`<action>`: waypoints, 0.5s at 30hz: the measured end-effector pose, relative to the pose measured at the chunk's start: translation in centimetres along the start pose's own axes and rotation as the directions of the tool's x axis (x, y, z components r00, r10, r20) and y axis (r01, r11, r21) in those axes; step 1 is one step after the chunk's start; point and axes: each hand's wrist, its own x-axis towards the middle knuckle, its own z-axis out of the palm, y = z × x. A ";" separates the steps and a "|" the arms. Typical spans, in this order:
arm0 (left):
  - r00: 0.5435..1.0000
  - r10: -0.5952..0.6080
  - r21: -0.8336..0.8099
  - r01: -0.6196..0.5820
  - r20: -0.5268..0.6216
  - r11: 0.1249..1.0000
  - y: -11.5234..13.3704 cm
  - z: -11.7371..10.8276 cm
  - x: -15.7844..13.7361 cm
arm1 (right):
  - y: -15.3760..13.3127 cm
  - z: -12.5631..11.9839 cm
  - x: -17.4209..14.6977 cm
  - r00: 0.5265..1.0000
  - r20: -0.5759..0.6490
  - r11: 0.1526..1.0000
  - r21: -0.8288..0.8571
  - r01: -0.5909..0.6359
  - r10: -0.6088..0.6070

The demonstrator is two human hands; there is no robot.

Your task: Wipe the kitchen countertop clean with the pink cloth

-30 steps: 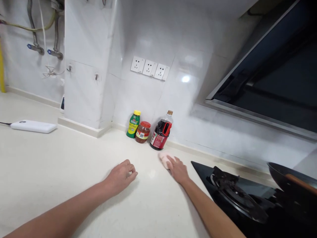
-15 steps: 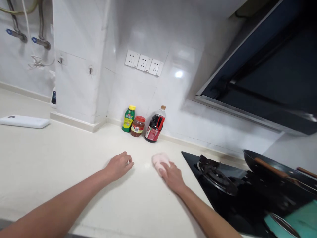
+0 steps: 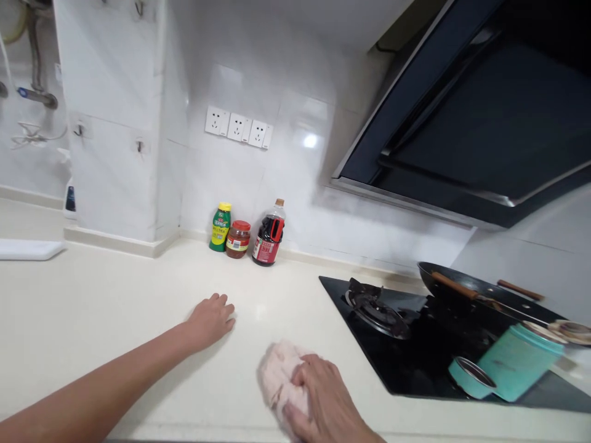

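Observation:
My right hand (image 3: pixel 323 397) grips a crumpled pale pink cloth (image 3: pixel 282 376) and presses it on the white countertop (image 3: pixel 184 394), close to the front edge. Slight motion blur softens the cloth's outline. To the left, my left hand (image 3: pixel 211 321) rests on the counter with its fingers spread and nothing in them. Beyond both hands, against the wall, stand a green bottle with a yellow cap (image 3: pixel 220 227), a red-lidded jar (image 3: pixel 238 239) and a large dark sauce bottle (image 3: pixel 268 234) with a red handle.
On the right is a black gas hob (image 3: pixel 341 314) with a wok (image 3: pixel 443 283) at its back. A turquoise canister (image 3: pixel 521 360) and small turquoise cup (image 3: pixel 471 376) sit at the hob's front. A range hood (image 3: pixel 462 123) hangs above. A white slab (image 3: pixel 30 249) lies far left.
My right hand has drawn the cloth toward the front edge of the counter. My left hand's fingers have spread out. The view has turned right, showing more of the hob and the canister.

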 end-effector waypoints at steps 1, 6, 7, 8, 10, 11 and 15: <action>1.000 -0.005 0.014 0.005 -0.001 1.000 0.2 -0.1 0.1 | 0.9 0.2 0.7 0.999 -0.031 0.999 -0.036 -0.040 0.039; 0.998 0.019 0.058 -0.022 0.056 0.998 0.2 -0.3 -0.2 | 7.7 0.8 5.6 0.964 -0.141 0.957 -0.152 -0.248 0.227; 0.997 0.035 0.048 -0.038 0.065 0.998 -0.1 -0.3 -0.3 | 9.3 0.7 6.8 0.952 -0.154 0.943 -0.166 -0.287 0.263; 0.996 0.053 0.033 -0.056 0.066 0.998 -0.4 -0.2 -0.4 | 10.9 0.5 8.1 0.939 -0.170 0.928 -0.178 -0.326 0.298; 0.995 0.087 0.001 -0.087 0.058 0.996 -1.1 -0.2 -0.5 | 13.8 0.3 10.8 0.912 -0.203 0.900 -0.191 -0.393 0.355; 0.993 0.101 -0.007 -0.101 0.062 0.995 -1.4 -0.1 -0.5 | 15.0 0.2 12.1 0.900 -0.216 0.887 -0.194 -0.419 0.378; 0.988 0.132 0.011 -0.133 0.080 0.991 -1.9 0.4 -0.4 | 18.4 0.3 17.4 0.871 -0.217 0.850 -0.211 -0.483 0.441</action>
